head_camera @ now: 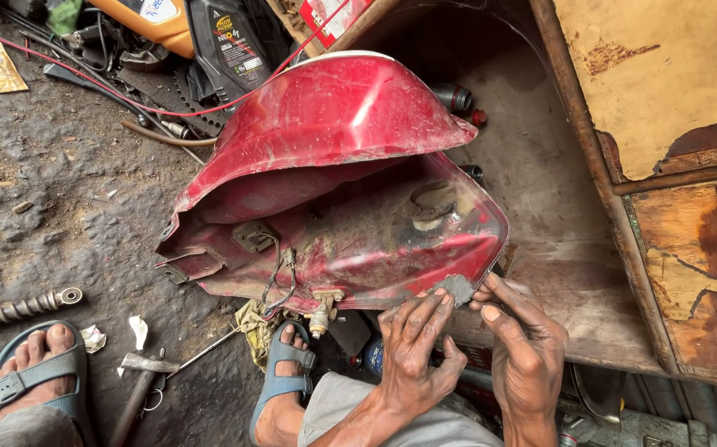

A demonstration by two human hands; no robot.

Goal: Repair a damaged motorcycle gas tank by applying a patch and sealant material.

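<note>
Red motorcycle fuel tank (333, 182): lies upturned on the dirty workshop floor (60, 207), underside facing up, paint scuffed and rusted, a brass fuel tap (322, 313) and thin wires hanging at its near edge.

Grey abrasive scrap (456, 288): small, flat, ragged; pressed against the tank's lower right rim.

Left hand (414, 348): fingers closed on the scrap, fingertips touching the tank's rim.

Right hand (524, 348): just beside the left, thumb and forefinger pinching the scrap's right edge.

Feet: both in blue-grey sandals, the left foot (35, 368) at the lower left, the right foot (284, 381) just under the tank's near edge.

Hammer (139, 385): lies on the floor between the feet, head up.

Coil spring (19, 308): lies on the floor to the left, above the left sandal.

Yellow rag (252, 327): crumpled below the tank, beside the tap.

Black oil bottle (230, 45) and orange container (155, 21): stand behind the tank at the top.

Red wire (127, 103): runs across the floor behind the tank.

Worn wooden cabinet (673, 149): stands to the right.
</note>
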